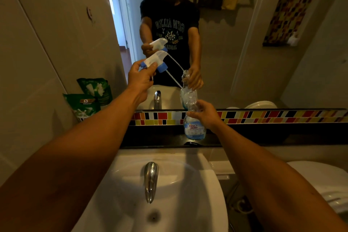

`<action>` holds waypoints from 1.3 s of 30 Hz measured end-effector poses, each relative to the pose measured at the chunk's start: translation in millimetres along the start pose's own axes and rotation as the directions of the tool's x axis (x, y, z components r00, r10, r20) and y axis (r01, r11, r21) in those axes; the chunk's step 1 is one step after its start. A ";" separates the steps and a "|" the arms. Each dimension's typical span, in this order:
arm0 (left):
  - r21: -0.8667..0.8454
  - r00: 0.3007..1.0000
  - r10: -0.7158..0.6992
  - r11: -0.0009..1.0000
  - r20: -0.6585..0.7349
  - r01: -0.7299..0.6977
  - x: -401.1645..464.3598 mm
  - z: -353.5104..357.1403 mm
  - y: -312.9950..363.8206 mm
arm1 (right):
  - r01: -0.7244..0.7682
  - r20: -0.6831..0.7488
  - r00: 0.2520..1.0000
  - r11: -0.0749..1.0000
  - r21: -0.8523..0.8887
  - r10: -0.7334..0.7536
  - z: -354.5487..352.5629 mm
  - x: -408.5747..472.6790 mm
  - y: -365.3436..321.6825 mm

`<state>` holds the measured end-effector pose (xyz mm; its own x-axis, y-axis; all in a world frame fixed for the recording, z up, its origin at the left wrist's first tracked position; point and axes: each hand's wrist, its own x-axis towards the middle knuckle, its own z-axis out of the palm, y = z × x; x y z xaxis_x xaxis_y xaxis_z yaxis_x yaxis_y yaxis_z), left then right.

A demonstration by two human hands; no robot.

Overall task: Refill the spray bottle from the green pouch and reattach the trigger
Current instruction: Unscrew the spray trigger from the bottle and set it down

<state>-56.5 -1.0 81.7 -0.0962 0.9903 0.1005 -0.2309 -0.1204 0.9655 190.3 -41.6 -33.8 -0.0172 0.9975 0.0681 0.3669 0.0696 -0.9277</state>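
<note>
My left hand [140, 78] holds the white and blue trigger head [153, 60] up in the air, tilted, with its thin dip tube [174, 79] slanting down to the right toward the bottle's neck. My right hand [205, 114] grips the neck of the clear spray bottle [194, 128], which stands on the dark ledge with a little blue liquid at its bottom. The bottle's top is open. The green pouch [84, 106] leans upright against the left wall, left of both hands.
A white sink [188, 184] with a chrome tap [150, 181] lies below my arms. The mirror [226, 43] behind the ledge [263, 137] doubles the hands, bottle and pouch. A coloured tile strip [263, 117] runs under it. A white toilet [320, 179] sits at the right.
</note>
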 end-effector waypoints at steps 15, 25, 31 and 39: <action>-0.127 0.986 -0.143 0.983 -0.088 0.132 -18.1 -44.7 -5.4 | -0.020 -0.075 0.997 1.000 -0.007 0.020 -16.3 -19.2 -7.8; 0.041 0.977 -0.163 0.985 -0.137 0.170 -26.7 -75.9 -22.9 | -0.031 -0.079 0.996 0.999 -0.042 0.028 -20.3 -15.7 -10.9; -0.010 0.972 -0.167 0.986 -0.168 0.167 -30.2 -87.5 -29.0 | -0.044 -0.091 0.995 0.997 -0.068 0.038 -24.9 -9.3 -7.9; -0.185 0.930 -0.277 0.954 -0.241 0.236 -36.1 -93.2 -64.8 | -0.042 -0.089 0.995 0.998 -0.039 0.038 -11.9 -10.1 -3.0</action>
<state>-128.3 -35.4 -6.9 -0.2590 0.9377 -0.2314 -0.4217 0.1057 0.9005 200.5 -52.1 -27.4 0.0800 0.9947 0.0651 0.4030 0.0275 -0.9148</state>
